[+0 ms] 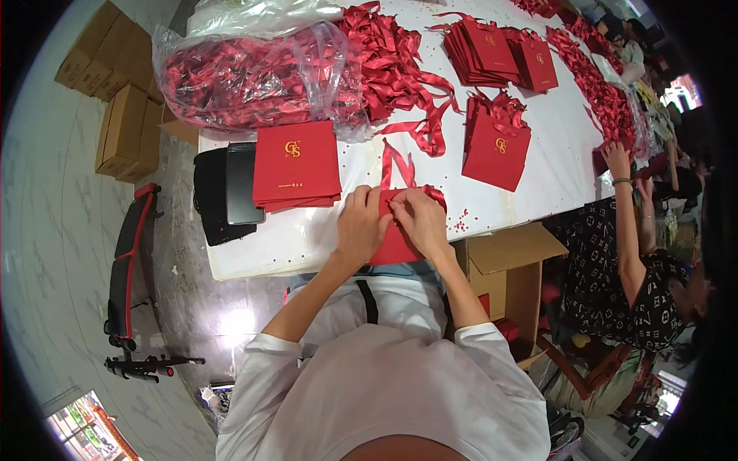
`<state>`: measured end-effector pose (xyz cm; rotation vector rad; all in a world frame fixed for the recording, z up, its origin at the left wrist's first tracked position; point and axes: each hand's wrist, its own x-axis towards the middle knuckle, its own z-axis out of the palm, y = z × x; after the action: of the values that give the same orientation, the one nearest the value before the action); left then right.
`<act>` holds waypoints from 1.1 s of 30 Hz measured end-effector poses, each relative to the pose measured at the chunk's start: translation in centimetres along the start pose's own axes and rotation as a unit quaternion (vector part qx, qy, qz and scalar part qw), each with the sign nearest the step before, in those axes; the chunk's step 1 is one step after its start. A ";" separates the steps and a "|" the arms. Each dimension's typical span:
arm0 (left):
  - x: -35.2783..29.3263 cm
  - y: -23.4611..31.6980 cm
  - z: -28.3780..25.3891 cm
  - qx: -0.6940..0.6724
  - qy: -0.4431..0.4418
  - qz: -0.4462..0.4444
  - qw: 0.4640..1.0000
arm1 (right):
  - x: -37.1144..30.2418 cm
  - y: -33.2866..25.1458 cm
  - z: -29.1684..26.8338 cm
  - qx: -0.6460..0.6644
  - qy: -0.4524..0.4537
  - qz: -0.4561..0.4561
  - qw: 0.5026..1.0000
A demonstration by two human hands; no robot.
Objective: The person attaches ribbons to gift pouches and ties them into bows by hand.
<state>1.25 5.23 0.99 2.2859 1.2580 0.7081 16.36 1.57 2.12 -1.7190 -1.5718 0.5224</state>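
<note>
A flat red paper gift bag lies at the table's near edge, in front of my body. Across its left side rests my left hand, fingers bent and thumb against the bag, holding it. My right hand is closed on the bag's top part, thumb and fingertips pinched together; a ribbon seems to be there, but the fingers hide the exact grip. Red ribbon loops out beyond the bag's top edge, and more of it shows beside my right hand.
A stack of flat red bags sits left, beside a black phone-like slab. Behind are a plastic sack of ribbons and loose ribbons. Ribboned bags lie right. An open carton stands below; another person's arm reaches in.
</note>
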 end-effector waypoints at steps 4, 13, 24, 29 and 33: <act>0.1 -0.3 0.0 -0.026 0.000 -0.011 1.000 | -0.1 0.2 0.1 -0.009 -0.001 0.010 1.000; 0.3 -1.7 0.4 -0.141 0.020 0.016 0.990 | -0.6 -0.4 0.3 -0.008 -0.012 0.028 0.999; -0.1 -0.3 0.7 -0.108 0.062 0.008 0.992 | -0.9 -1.2 1.6 0.006 0.025 0.085 0.996; -0.1 -0.7 0.8 -0.115 0.052 0.020 0.992 | -1.3 -1.4 1.2 0.094 0.036 0.082 0.992; 0.1 -0.6 0.6 -0.149 0.042 0.000 0.988 | -1.2 -1.9 0.2 0.049 -0.010 0.043 0.998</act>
<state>1.27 5.51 0.14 2.0305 1.1038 0.9346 14.78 0.44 3.20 -1.7179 -1.4662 0.6515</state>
